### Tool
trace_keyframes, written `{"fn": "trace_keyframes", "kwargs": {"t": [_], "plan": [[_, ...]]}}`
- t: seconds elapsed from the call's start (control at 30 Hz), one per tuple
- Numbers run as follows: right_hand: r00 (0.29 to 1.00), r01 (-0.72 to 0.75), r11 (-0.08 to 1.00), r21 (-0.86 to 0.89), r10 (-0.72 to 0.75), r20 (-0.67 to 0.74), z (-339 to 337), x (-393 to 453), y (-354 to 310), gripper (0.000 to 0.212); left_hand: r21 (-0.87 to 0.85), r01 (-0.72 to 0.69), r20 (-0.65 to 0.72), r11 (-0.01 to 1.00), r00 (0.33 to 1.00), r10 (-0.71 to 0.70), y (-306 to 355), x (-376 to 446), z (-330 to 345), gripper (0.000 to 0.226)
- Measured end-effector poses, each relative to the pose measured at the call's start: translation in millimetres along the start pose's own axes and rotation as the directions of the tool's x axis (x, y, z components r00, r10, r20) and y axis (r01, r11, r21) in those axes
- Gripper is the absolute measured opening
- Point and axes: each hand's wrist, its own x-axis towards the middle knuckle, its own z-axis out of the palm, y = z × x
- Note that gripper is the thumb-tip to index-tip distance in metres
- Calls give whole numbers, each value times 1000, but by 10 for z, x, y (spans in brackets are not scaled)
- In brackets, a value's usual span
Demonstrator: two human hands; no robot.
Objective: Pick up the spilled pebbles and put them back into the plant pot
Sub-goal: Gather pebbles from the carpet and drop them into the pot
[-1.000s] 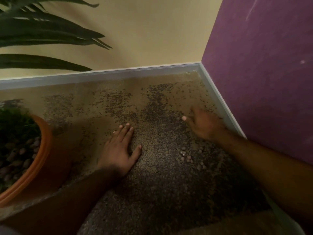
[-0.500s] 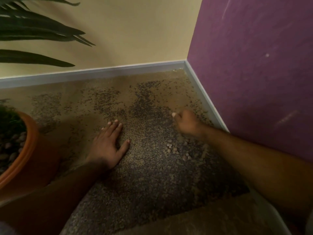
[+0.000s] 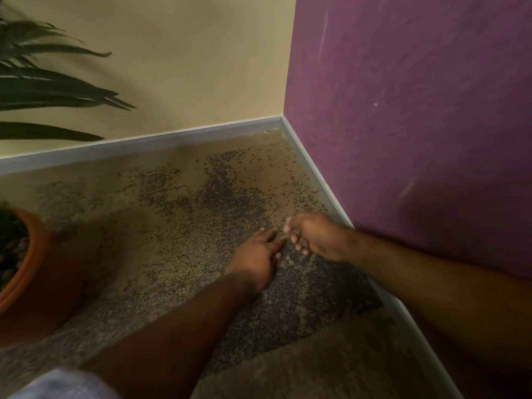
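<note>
A few small brownish spilled pebbles [image 3: 285, 262] lie on the speckled floor near the purple wall, partly hidden between my hands. My left hand [image 3: 254, 256] rests flat on the floor with its fingertips at the pebbles, holding nothing. My right hand [image 3: 315, 237] is just right of it, fingers curled down over the pebbles; whether any are inside its grasp is hidden. The orange plant pot [image 3: 39, 249] stands at the far left edge, with pebbles [image 3: 15, 253] inside it.
Dark green plant leaves [image 3: 57, 90] hang over the upper left. A cream wall [image 3: 187, 67] and a purple wall [image 3: 417, 125] meet in a corner, lined by a grey skirting board [image 3: 319, 180] close to my right hand.
My left hand slid right across the floor to the pebbles. My right hand drew back toward them and curled its fingers. The view shifted, pushing the pot further to the left edge.
</note>
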Motion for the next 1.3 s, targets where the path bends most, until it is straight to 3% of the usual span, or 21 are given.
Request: {"fn": "trace_keyframes", "kwargs": {"t": [0.07, 0.17, 0.3, 0.43, 0.5, 0.6, 0.87, 1.0, 1.1, 1.3], "plan": [[987, 104, 894, -436, -145, -62, 34, -55, 96, 14, -10, 12, -76, 1000, 997, -13, -46, -121, 8, 42], [959, 229, 529, -817, -269, 94, 82, -202, 297, 26, -47, 30, -109, 998, 993, -35, -66, -264, -29, 37], [913, 330, 155, -931, -302, 274, 183, -310, 482, 39, -13, 32, -138, 999, 990, -33, -38, -313, -76, 29], [895, 329, 18, -944, -325, 305, 227, -268, 466, 34, -178, 124, -132, 976, 980, -148, -21, -343, -110, 22], [911, 298, -3, -955, -298, 285, 251, -236, 420, 31, -246, 184, -122, 952, 968, -219, -15, -361, -136, 18], [933, 271, -3, -963, -245, 263, 286, -203, 350, 44, -339, 271, -100, 901, 942, -321, -51, -389, -167, 20], [963, 234, 28, -972, -147, 227, 310, -196, 249, 56, -571, 462, -8, 679, 824, -567, -146, -527, -236, 27], [973, 226, 209, -951, -101, 209, 260, -184, 189, 59, -679, 462, -17, 570, 767, -642, -180, -613, -279, 23], [976, 215, 400, -891, -116, 184, 238, -237, 126, 43, -722, 450, -23, 525, 743, -669, -217, -680, -309, 14], [972, 222, 482, -847, -181, 152, 267, -405, 132, 41, -791, 455, 34, 408, 700, -713, -288, -784, -303, 8]]}}
